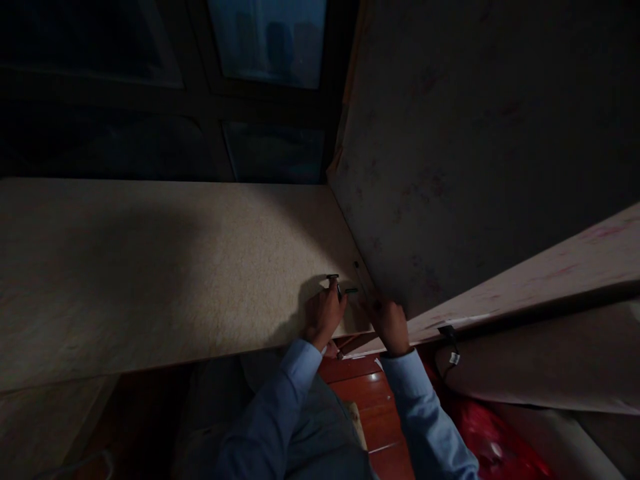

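Observation:
My left hand (324, 313) rests on the right end of a pale speckled stone sill (165, 267), its fingers closed round a small dark tool (337, 283) that looks like a pair of pliers or a hex key. My right hand (387, 322) lies close beside it, against the foot of the wallpapered wall (450, 147), fingers curled near a thin dark piece (357, 270) that stands in the corner. What the right fingers grip is too dark to make out. Both arms wear light blue sleeves.
A dark window (270, 40) rises behind the sill. To the right runs a pale slanted board or sheet (550, 273) with a black cable (450, 347) hanging below it. Red wooden floor (370, 393) and a red bag (490, 433) lie below.

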### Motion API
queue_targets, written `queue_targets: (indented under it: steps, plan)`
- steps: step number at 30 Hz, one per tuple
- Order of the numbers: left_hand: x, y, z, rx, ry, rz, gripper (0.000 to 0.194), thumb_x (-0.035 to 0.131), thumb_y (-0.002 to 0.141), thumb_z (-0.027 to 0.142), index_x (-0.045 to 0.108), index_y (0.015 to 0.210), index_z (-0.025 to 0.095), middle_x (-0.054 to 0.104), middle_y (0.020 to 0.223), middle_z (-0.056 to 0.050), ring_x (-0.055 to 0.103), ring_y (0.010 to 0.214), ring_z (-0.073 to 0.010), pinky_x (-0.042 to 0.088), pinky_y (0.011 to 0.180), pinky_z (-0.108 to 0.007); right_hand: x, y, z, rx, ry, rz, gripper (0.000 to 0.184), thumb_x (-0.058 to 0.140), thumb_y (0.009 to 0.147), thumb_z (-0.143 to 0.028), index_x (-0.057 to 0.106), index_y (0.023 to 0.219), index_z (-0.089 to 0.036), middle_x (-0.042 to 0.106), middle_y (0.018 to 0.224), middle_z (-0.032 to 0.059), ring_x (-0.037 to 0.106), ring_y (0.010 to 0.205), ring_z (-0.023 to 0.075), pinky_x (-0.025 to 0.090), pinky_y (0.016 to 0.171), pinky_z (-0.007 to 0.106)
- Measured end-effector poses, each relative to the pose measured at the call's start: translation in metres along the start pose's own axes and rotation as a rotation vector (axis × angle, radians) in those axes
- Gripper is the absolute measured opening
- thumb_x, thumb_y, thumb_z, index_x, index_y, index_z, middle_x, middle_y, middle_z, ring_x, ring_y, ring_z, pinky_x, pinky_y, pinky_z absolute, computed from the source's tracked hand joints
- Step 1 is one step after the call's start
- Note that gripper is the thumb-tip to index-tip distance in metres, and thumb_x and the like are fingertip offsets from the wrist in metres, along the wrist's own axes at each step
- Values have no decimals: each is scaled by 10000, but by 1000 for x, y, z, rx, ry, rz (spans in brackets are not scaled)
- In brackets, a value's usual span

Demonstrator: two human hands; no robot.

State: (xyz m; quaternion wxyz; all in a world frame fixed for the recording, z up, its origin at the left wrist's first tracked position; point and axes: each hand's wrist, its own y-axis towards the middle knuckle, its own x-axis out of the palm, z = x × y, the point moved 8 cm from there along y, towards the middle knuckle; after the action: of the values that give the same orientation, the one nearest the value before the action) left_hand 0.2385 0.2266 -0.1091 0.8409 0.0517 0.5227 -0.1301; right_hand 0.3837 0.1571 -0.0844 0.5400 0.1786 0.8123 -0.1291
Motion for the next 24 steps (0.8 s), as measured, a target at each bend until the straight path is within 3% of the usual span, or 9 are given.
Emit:
queue_targets:
  steps: [6, 10, 12, 15, 17, 19, 24]
  plan:
    - [1, 1, -3, -5, -15, 32, 566, 400, 937, 518, 439, 1430, 244, 681, 1044, -90, 658, 940, -280, 473, 701, -364, 27, -27, -13, -94, 303, -3, 427, 499, 917, -419, 663, 1210, -155, 623, 715, 33, 589, 663, 160, 346, 600, 260]
    - [-7, -8, -26, -8, -202, 75, 515, 370, 953, 520, 505, 1369, 247, 679, 1090, -56, 655, 976, -224, 456, 755, -317, 33, -45, -44, -234, 524, 1, 423, 466, 932, -444, 677, 1150, -150, 680, 973, 58, 640, 831, 153, 433, 701, 234]
    - [-16, -14, -53, -58, -267, 108, 462, 393, 955, 473, 542, 1327, 246, 696, 1004, -35, 661, 918, -199, 442, 743, -299, 37, -51, -63, -311, 608, -19, 377, 465, 954, -430, 690, 1078, -154, 675, 1012, 52, 635, 881, 136, 438, 758, 215]
    - [-36, -24, -103, -85, -334, 196, 385, 433, 939, 386, 610, 1244, 231, 699, 953, -32, 653, 863, -158, 424, 744, -267, 48, -55, -93, -416, 647, -56, 372, 452, 978, -424, 675, 901, -136, 641, 844, 48, 581, 767, 123, 401, 708, 222]
    - [-50, -30, -141, -99, -358, 240, 367, 443, 924, 369, 648, 1185, 212, 690, 852, -34, 628, 757, -137, 416, 721, -258, 61, -54, -111, -473, 655, -91, 412, 438, 985, -430, 611, 778, -118, 569, 729, 41, 509, 681, 117, 359, 655, 234]
    - [-62, -36, -179, -122, -415, 287, 359, 455, 903, 360, 667, 1142, 196, 690, 887, -36, 616, 756, -121, 421, 724, -243, 79, -49, -129, -518, 706, -162, 448, 435, 984, -452, 563, 723, -111, 514, 677, 36, 461, 652, 111, 329, 621, 237]
    - [-84, -49, -251, -118, -579, 363, 427, 452, 850, 436, 693, 1045, 141, 680, 878, -51, 600, 746, -111, 439, 731, -236, 126, -31, -162, -450, 964, -353, 480, 495, 937, -529, 581, 743, -99, 489, 644, 31, 423, 598, 100, 313, 551, 228]
